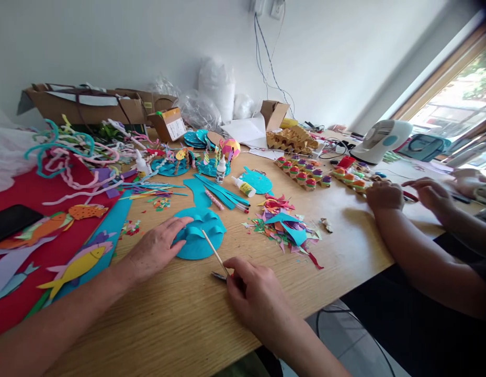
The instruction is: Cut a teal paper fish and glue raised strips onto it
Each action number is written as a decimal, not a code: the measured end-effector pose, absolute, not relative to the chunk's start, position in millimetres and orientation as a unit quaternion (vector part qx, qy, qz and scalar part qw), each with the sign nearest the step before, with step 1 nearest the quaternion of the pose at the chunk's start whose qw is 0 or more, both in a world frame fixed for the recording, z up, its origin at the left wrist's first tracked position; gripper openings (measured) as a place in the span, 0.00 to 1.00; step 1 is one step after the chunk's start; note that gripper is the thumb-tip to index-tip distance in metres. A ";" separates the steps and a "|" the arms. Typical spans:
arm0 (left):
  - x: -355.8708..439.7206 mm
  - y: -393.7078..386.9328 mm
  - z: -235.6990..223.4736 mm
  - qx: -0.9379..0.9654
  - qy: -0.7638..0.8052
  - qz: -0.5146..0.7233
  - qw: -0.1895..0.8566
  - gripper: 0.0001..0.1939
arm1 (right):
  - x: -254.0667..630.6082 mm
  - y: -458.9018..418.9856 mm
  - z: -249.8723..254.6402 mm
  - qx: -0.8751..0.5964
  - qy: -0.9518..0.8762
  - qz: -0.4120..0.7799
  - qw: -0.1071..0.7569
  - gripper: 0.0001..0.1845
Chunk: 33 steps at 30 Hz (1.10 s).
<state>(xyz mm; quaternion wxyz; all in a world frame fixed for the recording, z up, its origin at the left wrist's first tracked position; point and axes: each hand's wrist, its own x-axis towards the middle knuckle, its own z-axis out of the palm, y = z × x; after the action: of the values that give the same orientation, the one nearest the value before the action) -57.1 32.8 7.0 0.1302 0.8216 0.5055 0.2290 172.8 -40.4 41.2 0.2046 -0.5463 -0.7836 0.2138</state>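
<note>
A round blue paper disc (pixel 195 250) with several raised curled strips lies on the table before me. My left hand (pixel 158 240) rests on its left edge, thumb and fingers stretched out and apart. Between the fingers of my right hand (pixel 252 290) is a thin wooden stick (pixel 213 248), its tip touching or just above a curled strip on the disc. A small dark object (pixel 218 276) shows by my right fingertips; I cannot tell what it is or whether it is held. Behind the disc lie blue paper strips (pixel 223 192) and a glue bottle (pixel 244 187).
A heap of paper scraps (pixel 284 222) lies right of the disc. Paper fish (pixel 80 264) and a phone (pixel 13 222) are at left. Another glue bottle (pixel 221 170) stands behind. Egg cartons (pixel 305 173) and another person's hands (pixel 386 196) are at right.
</note>
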 end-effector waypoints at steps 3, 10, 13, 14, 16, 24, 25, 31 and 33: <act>-57.5 32.4 6.7 0.802 0.526 0.241 0.148 0.21 | 169.2 -39.7 41.0 -0.540 -0.789 0.206 0.208 0.11; -48.6 33.8 2.7 0.822 0.503 0.249 0.095 0.18 | 155.5 -34.3 42.3 -0.544 -0.801 0.178 0.175 0.11; -49.6 33.2 0.8 0.828 0.493 0.255 0.082 0.18 | 152.8 -33.8 41.1 -0.546 -0.805 0.171 0.153 0.10; -50.7 33.0 -0.1 0.828 0.493 0.255 0.082 0.19 | 152.3 -34.0 40.4 -0.546 -0.807 0.167 0.148 0.10; -53.1 32.5 -1.7 0.826 0.497 0.253 0.086 0.19 | 151.9 -35.0 38.7 -0.546 -0.811 0.158 0.139 0.10; -54.7 29.7 -0.1 0.840 0.469 0.261 0.082 0.15 | 149.2 -38.5 36.7 -0.542 -0.814 0.150 0.143 0.09; -54.3 29.1 0.0 0.838 0.471 0.263 0.084 0.16 | 148.3 -38.6 36.6 -0.540 -0.816 0.151 0.141 0.09; -54.4 26.8 -3.8 0.797 0.526 0.281 0.091 0.13 | 144.9 -39.2 35.1 -0.540 -0.817 0.146 0.140 0.09; -54.9 26.6 -4.2 0.797 0.528 0.278 0.090 0.10 | 143.9 -39.1 35.0 -0.540 -0.820 0.142 0.131 0.09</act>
<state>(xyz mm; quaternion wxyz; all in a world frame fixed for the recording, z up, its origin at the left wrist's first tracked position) -54.9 26.6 -4.2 0.0899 0.7970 0.5283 0.2783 143.9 -39.1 35.0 0.1310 -0.5395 -0.8196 0.1415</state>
